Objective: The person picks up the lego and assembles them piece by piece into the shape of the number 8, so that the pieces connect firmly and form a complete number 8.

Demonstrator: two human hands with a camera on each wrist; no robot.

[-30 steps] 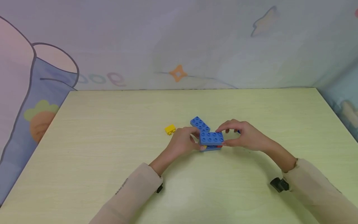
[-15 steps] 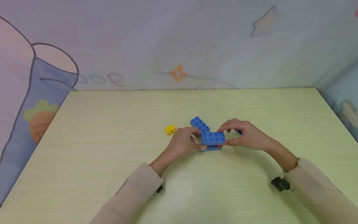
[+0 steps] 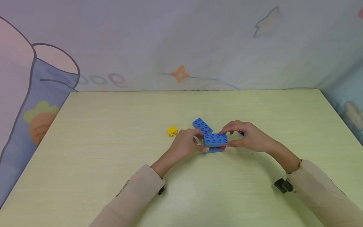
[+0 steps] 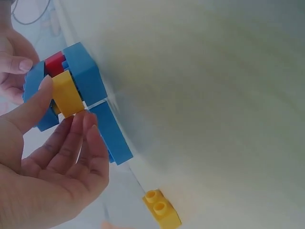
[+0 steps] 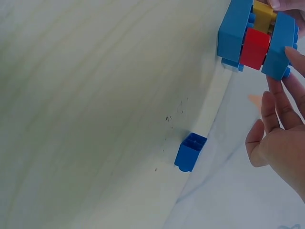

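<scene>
In the middle of the table stands a small brick stack (image 3: pixel 214 144): a blue plate on top (image 3: pixel 215 138), a red brick (image 5: pixel 254 47) and a yellow brick (image 4: pixel 66 93) between, and a blue plate underneath (image 5: pixel 234 33). My left hand (image 3: pixel 198 142) grips its left end, thumb on the top plate (image 4: pixel 35 100) and fingers at the yellow brick. My right hand (image 3: pixel 230 138) pinches the right end of the top plate (image 5: pixel 281 45) between thumb and forefinger. A second long blue plate (image 3: pixel 202 125) lies flat, touching the stack's far left corner.
A small yellow brick (image 3: pixel 172 131) lies left of my left hand, also seen in the left wrist view (image 4: pixel 162 208). A small blue brick (image 5: pixel 190 151) sits just behind my right hand (image 3: pixel 242 133). The pale wooden table (image 3: pixel 113 164) ends at a painted wall.
Both hands keep their hold on the stack. The top blue plate has edged very slightly to the right; nothing else has moved.
</scene>
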